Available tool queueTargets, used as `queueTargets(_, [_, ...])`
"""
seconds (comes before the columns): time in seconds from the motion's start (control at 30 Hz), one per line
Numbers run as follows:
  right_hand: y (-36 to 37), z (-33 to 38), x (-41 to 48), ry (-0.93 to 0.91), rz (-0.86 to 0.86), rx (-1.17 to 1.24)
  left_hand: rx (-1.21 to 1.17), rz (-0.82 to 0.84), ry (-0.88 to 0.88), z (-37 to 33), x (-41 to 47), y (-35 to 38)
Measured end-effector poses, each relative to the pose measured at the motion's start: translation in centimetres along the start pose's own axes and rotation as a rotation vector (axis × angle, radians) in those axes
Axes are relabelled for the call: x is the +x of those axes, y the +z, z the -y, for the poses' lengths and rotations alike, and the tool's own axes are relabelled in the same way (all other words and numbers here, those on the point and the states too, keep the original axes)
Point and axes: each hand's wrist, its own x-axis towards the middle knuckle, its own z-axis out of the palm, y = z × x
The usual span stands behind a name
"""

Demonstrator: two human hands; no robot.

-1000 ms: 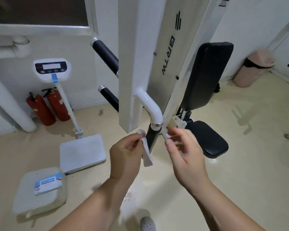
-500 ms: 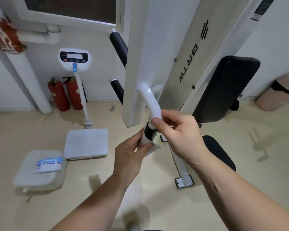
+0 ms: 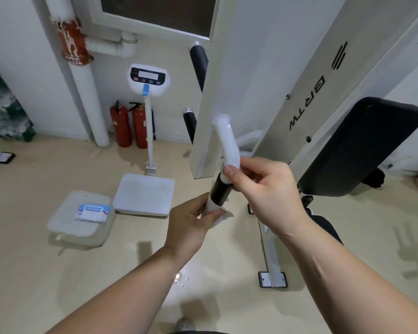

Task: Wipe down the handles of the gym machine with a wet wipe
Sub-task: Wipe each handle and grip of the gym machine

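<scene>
A white curved bar of the gym machine (image 3: 228, 143) ends in a short black handle grip (image 3: 219, 190) hanging in the middle of the view. My left hand (image 3: 191, 222) pinches a white wet wipe (image 3: 217, 213) against the grip's lower end. My right hand (image 3: 263, 189) pinches the other end of the wipe against the top of the grip, thumb on its front. Two more black handles (image 3: 198, 62) (image 3: 189, 121) stick out behind the white upright.
A pack of wipes (image 3: 93, 212) lies on a pale plastic container (image 3: 65, 227) on the floor at left. Beside it stands a white weighing scale (image 3: 144, 194), with two red fire extinguishers (image 3: 129, 126) by the wall. The machine's black backrest (image 3: 362, 145) is at right.
My left hand brought the wipe onto the black grip and now holds it at the bottom. My right hand moved up to the top of the grip. The view shifted closer and leftward.
</scene>
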Motion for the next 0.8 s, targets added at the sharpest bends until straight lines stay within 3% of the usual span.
queueTargets(0.1, [-0.1,-0.3,0.2,-0.009,-0.006,0.014,0.041,-0.051,-0.011,-0.1,0.1,0.6])
queueTargets(0.27, [-0.7,-0.4,0.4,-0.012,0.033,0.000,0.069,-0.093,0.167,-2.4,1.3,1.5])
queueTargets(0.57, [-0.3,-1.2,1.3,-0.024,0.039,0.032,0.175,-0.029,-0.040,2.5,1.0,0.2])
queueTargets(0.8, [-0.6,-1.4,1.2,-0.011,0.069,0.047,0.092,-0.044,0.194,-2.9,1.7,0.9])
